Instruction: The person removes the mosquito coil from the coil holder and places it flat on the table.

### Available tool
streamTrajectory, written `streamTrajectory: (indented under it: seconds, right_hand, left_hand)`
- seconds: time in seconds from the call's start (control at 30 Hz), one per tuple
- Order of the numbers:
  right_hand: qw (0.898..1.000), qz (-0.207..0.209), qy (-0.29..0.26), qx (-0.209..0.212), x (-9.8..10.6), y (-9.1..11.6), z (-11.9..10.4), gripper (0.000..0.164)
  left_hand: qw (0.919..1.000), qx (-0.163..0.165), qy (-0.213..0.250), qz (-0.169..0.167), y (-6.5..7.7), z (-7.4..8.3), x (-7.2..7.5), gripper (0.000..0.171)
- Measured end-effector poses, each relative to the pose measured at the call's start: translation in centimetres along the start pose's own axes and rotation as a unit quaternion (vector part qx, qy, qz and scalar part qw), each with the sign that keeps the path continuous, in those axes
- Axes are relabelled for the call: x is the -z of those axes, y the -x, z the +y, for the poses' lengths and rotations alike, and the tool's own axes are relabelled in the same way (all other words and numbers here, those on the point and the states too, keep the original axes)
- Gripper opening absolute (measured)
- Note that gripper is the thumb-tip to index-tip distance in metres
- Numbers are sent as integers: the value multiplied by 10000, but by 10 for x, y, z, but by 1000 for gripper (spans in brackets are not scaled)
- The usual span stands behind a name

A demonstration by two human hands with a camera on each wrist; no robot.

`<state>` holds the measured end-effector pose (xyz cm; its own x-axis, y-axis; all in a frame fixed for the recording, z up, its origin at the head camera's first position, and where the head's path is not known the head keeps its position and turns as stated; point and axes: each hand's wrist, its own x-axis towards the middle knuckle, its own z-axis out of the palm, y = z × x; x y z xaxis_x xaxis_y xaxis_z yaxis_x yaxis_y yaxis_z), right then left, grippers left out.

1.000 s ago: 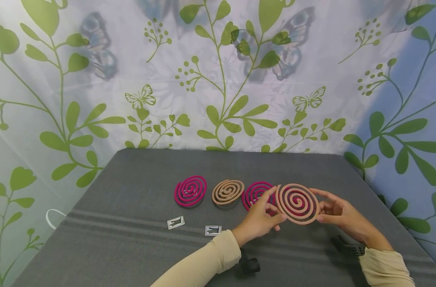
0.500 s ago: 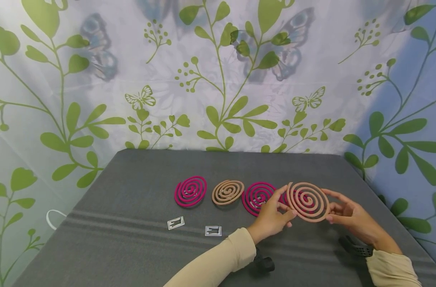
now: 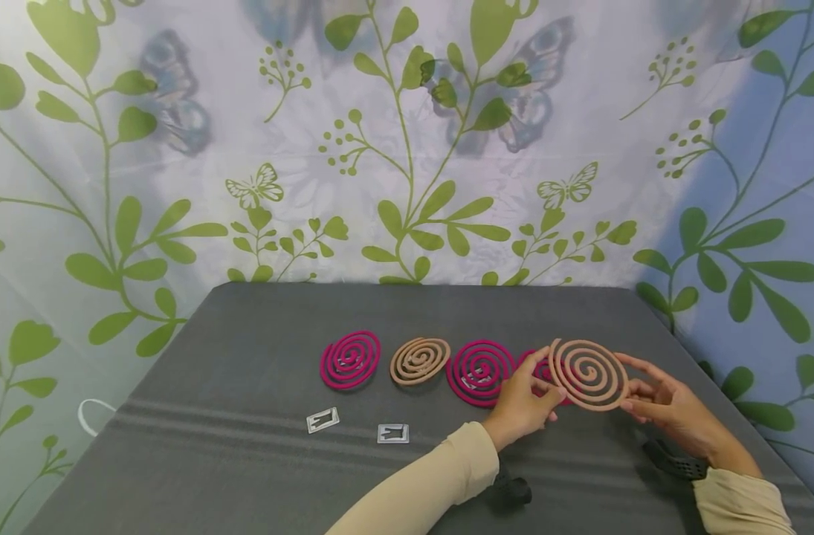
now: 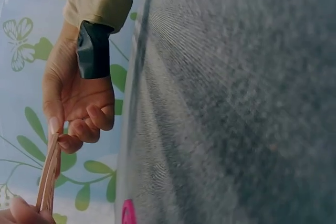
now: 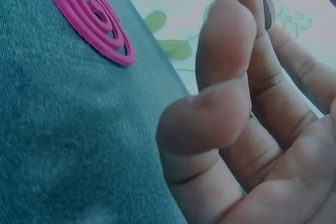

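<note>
A tan mosquito coil [image 3: 589,375] is held up between both hands, its flat spiral facing me. My left hand [image 3: 528,395] pinches its left edge; my right hand [image 3: 677,412] pinches the right edge between thumb and fingers. Seen edge-on in the left wrist view, the coil [image 4: 48,174] looks like thin stacked strips. Behind the left hand, a magenta coil [image 3: 542,369] lies partly hidden. Left of the hands is another magenta coil [image 3: 470,374] with a small metal stand [image 3: 476,379] showing through its rings.
Farther left lie a tan coil [image 3: 418,362] and a magenta coil [image 3: 349,360]. Two flat metal coil stands [image 3: 322,420] rest nearer the front of the grey cloth-covered table [image 3: 246,461]. A patterned curtain [image 3: 353,223] hangs behind the table.
Both hands have moved to the right with the tan coil between them, uncovering more of the magenta coil to their left. The coils and stands on the table stay put.
</note>
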<state>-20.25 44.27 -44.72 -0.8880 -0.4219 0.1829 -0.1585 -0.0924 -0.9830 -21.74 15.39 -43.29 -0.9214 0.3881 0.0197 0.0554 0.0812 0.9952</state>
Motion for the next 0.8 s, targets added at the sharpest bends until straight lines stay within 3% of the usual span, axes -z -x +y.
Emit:
streamTrajectory:
  seconds: [0.27,0.47,0.8]
  right_hand:
    - [9994,325,60,-62,5,4,3,76]
    - [9991,403,-91,-30,11,7,6,76]
    - [9957,862,-73,-340,18,16,8,73]
  left_hand:
    - [9998,33,29,203,-8,-3,-10,61]
    - [9985,296,281,370,-16,0,-19,58]
    - [9965,615,567,53,-23,2,-26,63]
